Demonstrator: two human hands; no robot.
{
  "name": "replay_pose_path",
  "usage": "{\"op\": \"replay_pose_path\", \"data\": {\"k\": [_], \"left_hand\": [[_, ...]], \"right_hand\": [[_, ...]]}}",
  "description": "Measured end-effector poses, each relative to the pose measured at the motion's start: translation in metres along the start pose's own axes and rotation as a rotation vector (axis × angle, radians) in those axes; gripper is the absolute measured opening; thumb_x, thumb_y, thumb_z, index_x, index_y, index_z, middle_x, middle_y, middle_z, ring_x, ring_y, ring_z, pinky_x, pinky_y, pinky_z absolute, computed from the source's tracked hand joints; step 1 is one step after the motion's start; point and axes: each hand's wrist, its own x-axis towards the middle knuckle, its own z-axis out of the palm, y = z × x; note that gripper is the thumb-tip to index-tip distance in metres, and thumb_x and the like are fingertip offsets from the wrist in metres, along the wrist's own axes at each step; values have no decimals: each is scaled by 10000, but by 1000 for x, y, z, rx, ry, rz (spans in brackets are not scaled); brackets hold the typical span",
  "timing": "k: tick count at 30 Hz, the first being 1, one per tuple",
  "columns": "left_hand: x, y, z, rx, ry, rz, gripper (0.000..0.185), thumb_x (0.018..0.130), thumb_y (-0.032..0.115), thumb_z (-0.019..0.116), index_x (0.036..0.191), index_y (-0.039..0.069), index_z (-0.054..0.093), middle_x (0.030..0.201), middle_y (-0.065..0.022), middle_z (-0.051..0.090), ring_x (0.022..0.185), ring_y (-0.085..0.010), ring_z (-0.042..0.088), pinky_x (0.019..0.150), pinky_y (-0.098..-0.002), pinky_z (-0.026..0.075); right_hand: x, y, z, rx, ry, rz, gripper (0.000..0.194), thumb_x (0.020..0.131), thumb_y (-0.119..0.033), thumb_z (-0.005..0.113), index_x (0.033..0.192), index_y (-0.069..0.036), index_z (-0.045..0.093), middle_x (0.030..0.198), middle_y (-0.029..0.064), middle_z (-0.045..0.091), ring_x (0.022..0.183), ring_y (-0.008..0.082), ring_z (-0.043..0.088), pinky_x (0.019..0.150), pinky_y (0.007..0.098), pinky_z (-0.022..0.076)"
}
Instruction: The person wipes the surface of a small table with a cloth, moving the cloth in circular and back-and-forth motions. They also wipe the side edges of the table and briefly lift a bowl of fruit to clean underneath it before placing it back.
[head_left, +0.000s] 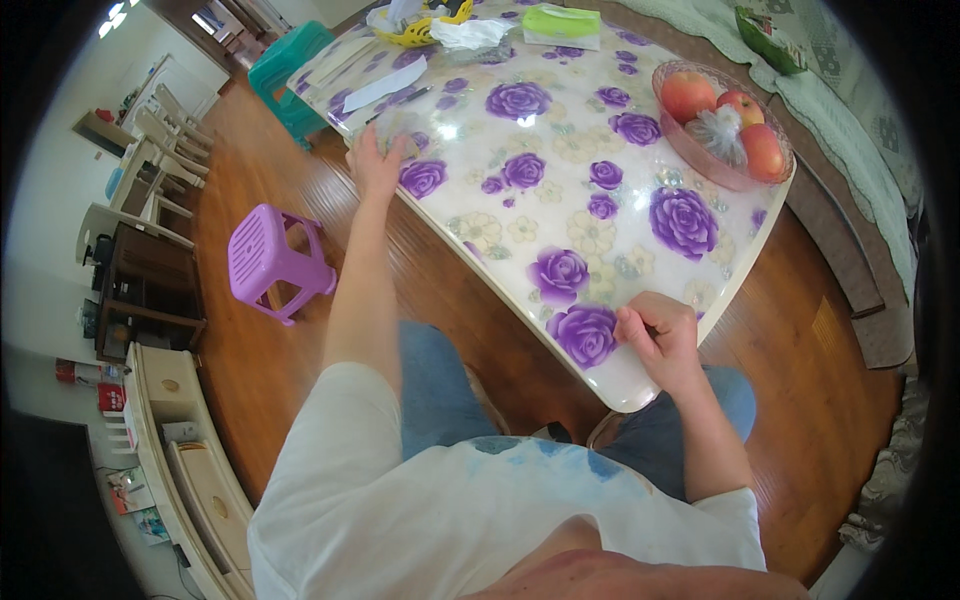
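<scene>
My left hand (376, 166) reaches to the left edge of the table with the flowered cover (555, 217). Its fingers are spread at a crumpled clear plastic piece (397, 133); whether they grip it is unclear. Just beyond lie a dark pen (418, 94) and a strip of white paper (386, 84). My right hand (660, 334) is closed in a fist, resting at the near corner of the table. A small dark spot shows between its thumb and fingers, too hidden to tell what it is.
A pink glass bowl (720, 174) with several apples (688, 96) stands at the right edge. At the far side are a yellow basket (420, 31), white tissue (472, 33) and a green tissue pack (561, 25). A purple stool (262, 255) and a green stool (289, 75) stand left of the table.
</scene>
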Motion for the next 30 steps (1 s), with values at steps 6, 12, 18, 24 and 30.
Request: {"op": "replay_pose_path", "data": {"k": [6,12,18,24,30], "left_hand": [[-14,-16,33,-479,314,-272,737,867,365,768,1446,2,491,1399,-246,510,1321,-425,453,1128,-477,359],[-60,1,39,-1025,359,-455,804,886,224,760,1524,-29,343,1451,-213,461,1334,-344,475,1139,-434,357],[-88,43,24,-1136,320,-630,983,887,299,756,1562,-121,177,1586,-268,299,1453,-347,354,1195,-403,293],[-130,112,5,-899,337,-788,891,899,299,720,1536,-90,232,1493,-299,347,1391,-449,381,1179,-449,303],[-195,163,-9,-975,269,-685,736,916,275,699,1441,-82,326,1382,-279,385,1311,-455,424,1113,-471,370]], "right_hand": [[0,5,2,2,45,35,288,970,-93,655,702,11,657,639,85,619,561,184,567,541,316,424],[-2,9,9,20,107,71,374,1036,-127,582,689,7,623,630,39,596,554,103,513,525,266,393],[-4,8,9,17,148,197,419,1053,-166,578,674,8,618,616,11,592,569,75,492,530,246,375],[-2,8,15,-33,196,154,452,1071,-169,553,652,-3,581,601,-5,544,564,59,443,519,236,333],[-2,10,17,-104,218,131,450,1067,-172,566,647,-13,574,587,-13,516,553,50,414,509,234,303]]}}
